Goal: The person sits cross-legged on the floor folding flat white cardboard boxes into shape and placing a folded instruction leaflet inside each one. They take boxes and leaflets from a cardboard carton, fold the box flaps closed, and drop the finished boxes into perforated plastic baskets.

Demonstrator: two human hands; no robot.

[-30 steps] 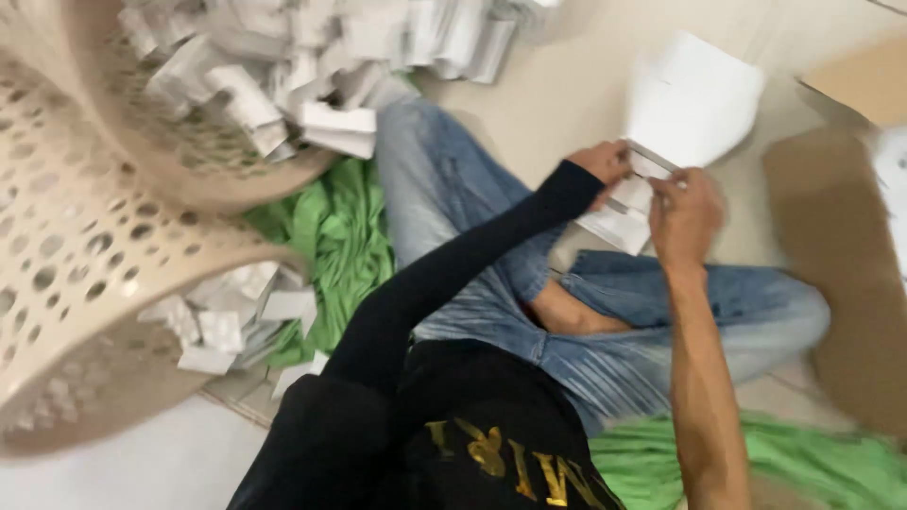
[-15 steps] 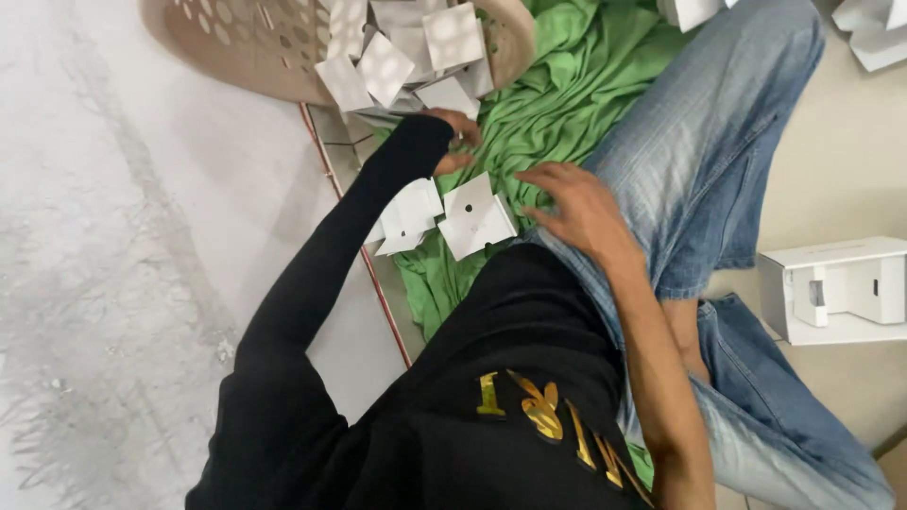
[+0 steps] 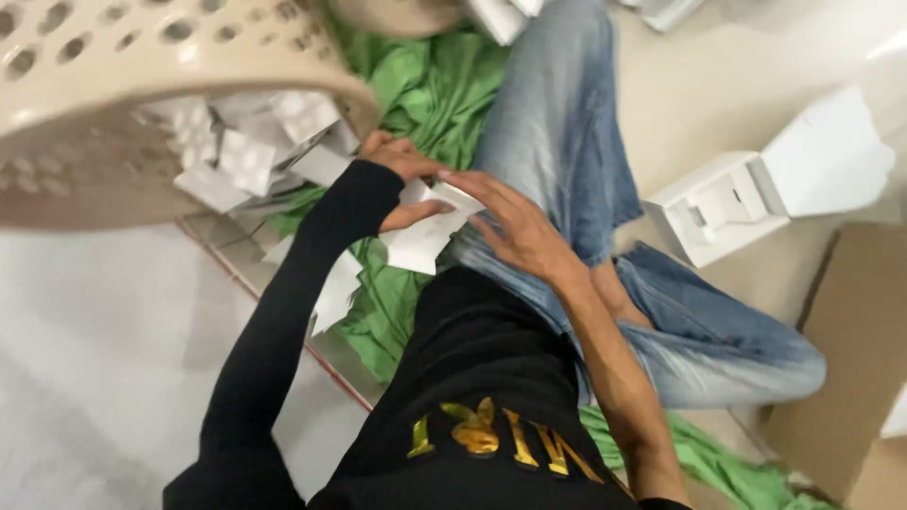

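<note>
I sit on the floor in blue jeans (image 3: 576,123) and a black top. My left hand (image 3: 402,165), in a black sleeve, grips a small white folded card piece (image 3: 425,236) over my lap. My right hand (image 3: 515,222) has its fingers spread on the top edge of the same piece. Just left of my left hand a beige perforated basket (image 3: 142,57) lies tipped, with several white card pieces (image 3: 246,156) spilling from its mouth. Another white piece (image 3: 335,288) lies under my left forearm on a green cloth (image 3: 425,85).
An open white box with an inner insert (image 3: 723,208) and raised lid (image 3: 827,156) stands on the beige floor to my right. Brown cardboard (image 3: 850,368) lies at the right edge. More white pieces (image 3: 501,14) sit at the top. Pale floor (image 3: 85,359) is to the left.
The view has swung and come closer; the basket now fills the upper left. Both hands have closed together on one white piece, where before they reached among the loose pieces.
</note>
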